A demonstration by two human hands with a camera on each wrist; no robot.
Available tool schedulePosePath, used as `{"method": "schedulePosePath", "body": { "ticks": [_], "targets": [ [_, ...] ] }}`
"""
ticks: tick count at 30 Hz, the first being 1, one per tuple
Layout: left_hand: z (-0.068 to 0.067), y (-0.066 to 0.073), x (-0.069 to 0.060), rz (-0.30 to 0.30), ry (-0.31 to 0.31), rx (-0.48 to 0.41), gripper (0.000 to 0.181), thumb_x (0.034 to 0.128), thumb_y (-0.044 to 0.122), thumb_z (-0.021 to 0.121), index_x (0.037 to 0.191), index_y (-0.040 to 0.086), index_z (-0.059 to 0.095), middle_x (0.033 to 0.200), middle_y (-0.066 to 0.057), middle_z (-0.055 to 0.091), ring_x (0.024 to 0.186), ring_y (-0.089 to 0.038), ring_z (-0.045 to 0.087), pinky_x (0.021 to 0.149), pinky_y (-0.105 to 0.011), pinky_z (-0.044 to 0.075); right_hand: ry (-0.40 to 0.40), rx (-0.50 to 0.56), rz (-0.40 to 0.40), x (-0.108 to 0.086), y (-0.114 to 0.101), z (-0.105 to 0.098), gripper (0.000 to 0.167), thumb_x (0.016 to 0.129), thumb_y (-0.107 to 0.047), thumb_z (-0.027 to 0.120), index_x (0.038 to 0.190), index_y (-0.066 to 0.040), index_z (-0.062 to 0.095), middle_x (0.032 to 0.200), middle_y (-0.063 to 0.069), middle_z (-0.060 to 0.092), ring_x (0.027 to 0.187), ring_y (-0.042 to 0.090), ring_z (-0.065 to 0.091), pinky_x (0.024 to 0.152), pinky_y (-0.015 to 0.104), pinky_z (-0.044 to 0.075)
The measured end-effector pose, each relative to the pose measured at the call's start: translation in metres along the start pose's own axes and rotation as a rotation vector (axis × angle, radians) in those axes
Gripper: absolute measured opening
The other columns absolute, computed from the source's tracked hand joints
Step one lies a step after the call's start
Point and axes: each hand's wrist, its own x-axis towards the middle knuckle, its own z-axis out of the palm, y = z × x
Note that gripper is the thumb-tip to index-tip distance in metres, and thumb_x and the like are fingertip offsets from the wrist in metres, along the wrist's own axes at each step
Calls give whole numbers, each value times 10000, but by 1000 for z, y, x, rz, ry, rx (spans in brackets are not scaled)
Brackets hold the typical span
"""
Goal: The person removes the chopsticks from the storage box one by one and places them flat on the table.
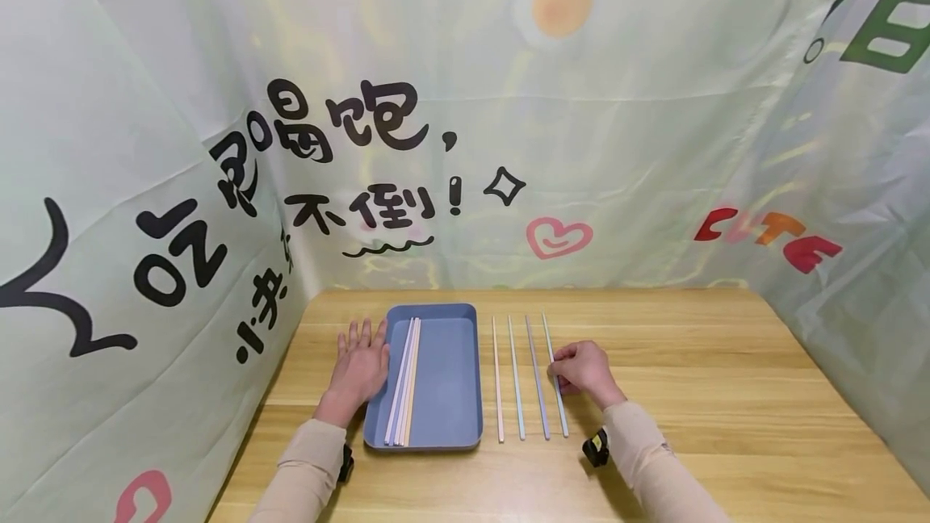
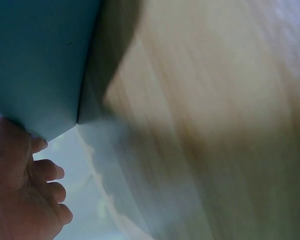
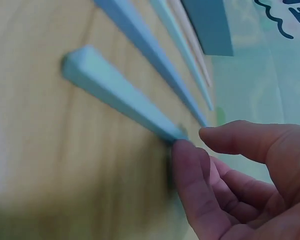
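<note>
While L hand [image 1: 362, 366] minds the tray [image 1: 446, 378], R hand [image 1: 584, 370] is at the green stick [image 3: 120, 95]

Since R hand's fingertip meets the green stick near its middle, w/ thumb close by, it may be a pinch, but can't tell 4 sure. That stick lies on the desk [image 1: 690, 361]; 3 row sticks [image 1: 538, 378] are left of R hand. L hand has fingers spread at the tray's outer edge, w/ tray sticks [image 1: 412, 382] just beside it.

Green stick is prob. light, stiff, a bit slippery, not easy to break. Best hold: middle, thumb + fingertip.

Hard to see: R wrist cam hides its far part behind the fingertip; tray sticks overlap, so no sure count; L wrist cam's blurry.
</note>
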Motion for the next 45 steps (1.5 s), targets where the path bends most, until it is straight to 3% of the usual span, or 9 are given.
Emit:
{"method": "schedulePosePath", "body": {
  "ticks": [5, 9, 23, 30, 37, 45],
  "targets": [
    [0, 0, 1, -1, 3, -4, 580, 1138, 299, 359, 1665, 67, 298, 1685, -325, 272, 1572, -573, 188, 1267, -729, 139, 10, 18, -37, 4, -13, 1, 205, 909, -18, 728, 1074, 104, 721, 824, 177, 745, 608, 170, 692, 586, 343, 638],
    [0, 0, 1, -1, 1, -1, 582, 1137, 300, 363, 1667, 68, 293, 1685, -325, 270, 1572, -574, 178, 1268, -727, 143, -18, 81, -32, 4, -29, 9, 220, 935, -29, 712, 1110, 103, 710, 871, 217, 739, 640, 193, 711, 651, 386, 662],
    [2, 0, 0, 1, 7, 9, 578, 1137, 296, 366, 1664, 67, 301, 1678, -331, 281, 1563, -579, 205, 1266, -727, 152, -84, 200, -78, 1, -82, 61, 284, 936, -2, 697, 1194, 116, 687, 937, 270, 749, 634, 251, 739, 705, 458, 669],
    [1, 1, 0, 0, 5, 1, 578, 1139, 295, 360, 1666, 66, 295, 1681, -330, 275, 1566, -576, 203, 1267, -728, 141, -121, 228, -122, 1, -98, 86, 301, 909, 10, 679, 1194, 110, 681, 909, 291, 744, 573, 253, 734, 656, 443, 664],
    [2, 1, -1, -8, 6, 3, 578, 1138, 299, 370, 1667, 76, 298, 1681, -322, 280, 1567, -570, 211, 1272, -717, 150, -189, 212, -149, -1, -110, 113, 360, 905, -2, 683, 1246, 112, 668, 981, 304, 752, 749, 406, 781, 665, 434, 665],
    [3, 0, 0, -8, 10, -1, 576, 1136, 294, 383, 1665, 79, 305, 1679, -320, 292, 1571, -558, 218, 1274, -711, 157, -233, 193, -163, 1, -110, 142, 434, 883, -4, 708, 1268, 179, 624, 895, 233, 748, 787, 401, 780, 634, 395, 660]
  ]
}}
